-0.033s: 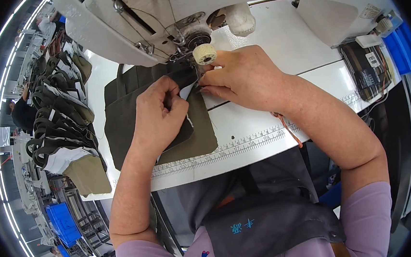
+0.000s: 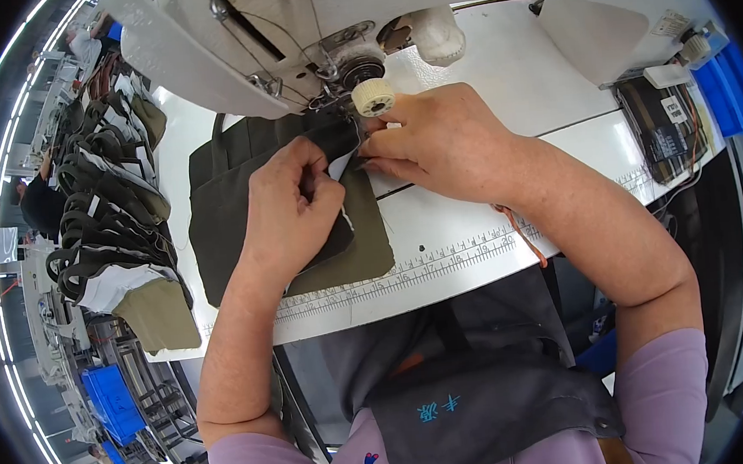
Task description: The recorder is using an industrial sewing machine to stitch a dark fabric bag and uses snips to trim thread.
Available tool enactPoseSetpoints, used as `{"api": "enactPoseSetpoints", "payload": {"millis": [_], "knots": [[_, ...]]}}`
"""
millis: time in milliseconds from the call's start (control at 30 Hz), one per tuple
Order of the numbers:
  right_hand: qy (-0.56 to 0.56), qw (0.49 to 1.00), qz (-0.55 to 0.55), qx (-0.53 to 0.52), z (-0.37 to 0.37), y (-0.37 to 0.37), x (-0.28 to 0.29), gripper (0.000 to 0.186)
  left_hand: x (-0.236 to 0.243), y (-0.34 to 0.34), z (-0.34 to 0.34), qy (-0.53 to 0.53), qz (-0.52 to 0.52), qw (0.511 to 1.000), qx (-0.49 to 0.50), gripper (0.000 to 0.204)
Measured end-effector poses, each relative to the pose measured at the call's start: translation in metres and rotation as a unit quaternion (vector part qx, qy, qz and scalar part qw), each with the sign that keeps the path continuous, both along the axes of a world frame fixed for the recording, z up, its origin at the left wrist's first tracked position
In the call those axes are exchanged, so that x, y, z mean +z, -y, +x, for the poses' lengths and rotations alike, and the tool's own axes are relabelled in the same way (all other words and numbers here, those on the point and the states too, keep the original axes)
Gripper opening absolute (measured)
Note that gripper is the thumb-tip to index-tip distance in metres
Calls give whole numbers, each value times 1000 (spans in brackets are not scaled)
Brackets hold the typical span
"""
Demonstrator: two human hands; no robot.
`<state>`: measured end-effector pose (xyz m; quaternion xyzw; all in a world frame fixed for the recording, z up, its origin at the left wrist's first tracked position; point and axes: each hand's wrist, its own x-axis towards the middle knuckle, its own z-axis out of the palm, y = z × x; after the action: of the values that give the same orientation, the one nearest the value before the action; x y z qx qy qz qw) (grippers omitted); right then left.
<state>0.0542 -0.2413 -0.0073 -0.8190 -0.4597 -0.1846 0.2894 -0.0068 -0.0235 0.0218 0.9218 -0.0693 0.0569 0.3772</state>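
A dark olive fabric panel (image 2: pixel 221 222) lies on the white table under the sewing machine's head (image 2: pixel 175 60), with a lighter olive layer (image 2: pixel 369 254) below it. My left hand (image 2: pixel 291 203) rests on the panel, thumb and fingers pinching its folded edge, where a white layer (image 2: pixel 339 166) shows. Close to the needle area, my right hand (image 2: pixel 447 143) is closed with its fingertips at the panel's right edge. The cream knob (image 2: pixel 373 97) and the machine head hide the needle and part of those fingertips. A dark strap (image 2: pixel 219 144) stands out at the panel's far left.
Several dark fabric pieces with straps (image 2: pixel 97 240) are heaped along the table's left side. A printed ruler strip (image 2: pixel 443 257) runs along the near edge. At the right lie a dark flat packet (image 2: pixel 656 131) and a blue bin (image 2: pixel 731 86). Another person (image 2: pixel 42 205) is far left.
Barely anything differs; both hands keep their grip on the fabric, and the view has shifted very slightly.
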Motion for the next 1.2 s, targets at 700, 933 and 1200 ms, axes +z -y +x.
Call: {"api": "enactPoseSetpoints", "payload": {"millis": [700,933,1200], "knots": [[105,991,-74,-24,-8,-5,9,9,-9,-10,-4,4,-69,996,-49,4],[70,989,-125,-31,-8,-2,11,14,2,7,-9,70,67,994,-53,30],[41,992,-119,-32,-10,-1,11,14,0,-6,3,-16,-36,999,-34,31]]}}
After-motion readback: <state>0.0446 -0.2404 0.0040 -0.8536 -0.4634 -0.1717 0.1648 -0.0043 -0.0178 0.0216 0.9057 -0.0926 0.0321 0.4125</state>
